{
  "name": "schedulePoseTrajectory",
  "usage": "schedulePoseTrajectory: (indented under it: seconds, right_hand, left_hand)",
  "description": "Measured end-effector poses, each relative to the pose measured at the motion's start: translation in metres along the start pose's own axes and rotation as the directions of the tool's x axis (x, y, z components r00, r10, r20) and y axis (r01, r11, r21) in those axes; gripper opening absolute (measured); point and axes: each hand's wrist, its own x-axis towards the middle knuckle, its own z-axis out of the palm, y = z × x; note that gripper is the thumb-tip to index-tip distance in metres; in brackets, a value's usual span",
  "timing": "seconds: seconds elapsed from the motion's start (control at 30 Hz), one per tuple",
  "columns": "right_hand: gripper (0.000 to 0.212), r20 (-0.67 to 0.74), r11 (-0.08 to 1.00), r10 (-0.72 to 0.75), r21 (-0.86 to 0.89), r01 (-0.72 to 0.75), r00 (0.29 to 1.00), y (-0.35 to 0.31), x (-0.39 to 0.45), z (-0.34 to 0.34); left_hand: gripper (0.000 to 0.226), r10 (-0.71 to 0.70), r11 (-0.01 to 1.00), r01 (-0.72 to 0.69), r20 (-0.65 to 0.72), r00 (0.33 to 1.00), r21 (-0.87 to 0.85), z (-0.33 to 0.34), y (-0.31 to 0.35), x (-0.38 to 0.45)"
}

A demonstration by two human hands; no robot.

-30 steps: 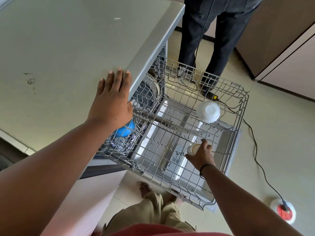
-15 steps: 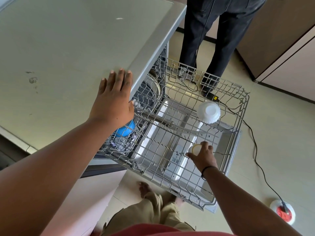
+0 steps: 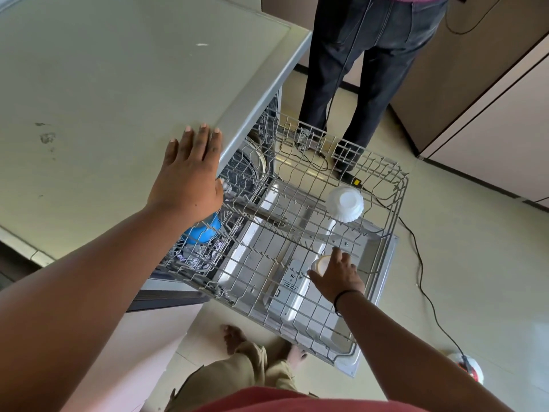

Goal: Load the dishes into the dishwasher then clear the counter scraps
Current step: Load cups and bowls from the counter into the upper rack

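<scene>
The wire dishwasher rack (image 3: 395, 185) is pulled out over the open door. A white bowl (image 3: 346, 204) lies upside down in the rack's far right part. My right hand (image 3: 337, 278) holds a small cream cup (image 3: 320, 264) down in the rack near its front right side, fingers curled round it. My left hand (image 3: 190, 176) rests flat on the counter (image 3: 118, 84) at its edge, fingers straight. A blue dish (image 3: 203, 230) sits in the rack's left part, partly hidden under my left hand. A dark round pan (image 3: 246, 171) stands further back inside the machine.
A person in dark trousers (image 3: 365, 69) stands just beyond the rack. A black cable (image 3: 421, 281) runs across the floor to a red and white socket (image 3: 466, 371) at the lower right. My bare feet (image 3: 234, 337) are below the rack. Brown cabinets (image 3: 490, 99) line the right.
My right hand with the cup has shifted slightly towards the rack's front. My left hand has stayed on the counter edge.
</scene>
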Motion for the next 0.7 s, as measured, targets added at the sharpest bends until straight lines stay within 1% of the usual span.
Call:
schedulePoseTrajectory:
  seconds: [0.1, 0.23, 0.33, 0.4, 0.47, 0.53, 0.57, 0.63, 0.7]
  right_hand:
    - [0.087, -0.070, 0.998, -0.049, -0.047, 0.046, 0.996, -0.003, -0.009, -0.018]
    - [0.094, -0.211, 0.990, -0.144, -0.031, 0.141, 0.967, -0.017, -0.025, -0.049]
    - [0.105, -0.271, 0.977, -0.208, -0.010, 0.213, 0.940, -0.039, -0.039, -0.080]
    - [0.108, -0.303, 0.958, -0.274, -0.003, 0.287, 0.913, -0.060, -0.052, -0.099]
    - [0.112, -0.342, 0.928, -0.344, 0.018, 0.372, 0.874, -0.088, -0.065, -0.115]
    - [0.115, -0.377, 0.883, -0.433, 0.006, 0.470, 0.819, -0.123, -0.082, -0.128]
    - [0.115, -0.391, 0.854, -0.486, -0.020, 0.520, 0.782, -0.143, -0.093, -0.131]
    - [0.110, -0.403, 0.789, -0.580, -0.064, 0.611, 0.708, -0.180, -0.114, -0.134]
    - [0.104, -0.376, 0.707, -0.679, -0.105, 0.699, 0.631, -0.220, -0.138, -0.129]
  left_hand:
    - [0.080, -0.006, 1.000, 0.006, -0.010, 1.000, -0.022, -0.001, 0.000, -0.001]
    - [0.080, -0.008, 0.998, 0.008, -0.003, 1.000, -0.068, -0.003, -0.003, -0.017]
    - [0.080, -0.007, 0.995, 0.010, 0.028, 1.000, -0.103, -0.003, -0.012, -0.060]
    - [0.087, -0.034, 0.991, 0.043, 0.076, 0.997, -0.126, -0.004, -0.023, -0.101]
    - [0.097, -0.077, 0.986, 0.096, 0.136, 0.988, -0.135, -0.006, -0.035, -0.142]
    - [0.109, -0.155, 0.975, 0.178, 0.170, 0.973, -0.133, -0.011, -0.051, -0.183]
    - [0.110, -0.206, 0.962, 0.231, 0.165, 0.964, -0.146, -0.014, -0.061, -0.202]
    - [0.104, -0.294, 0.930, 0.316, 0.139, 0.946, -0.186, -0.017, -0.079, -0.235]
    - [0.103, -0.372, 0.898, 0.387, 0.105, 0.922, -0.210, -0.022, -0.103, -0.268]
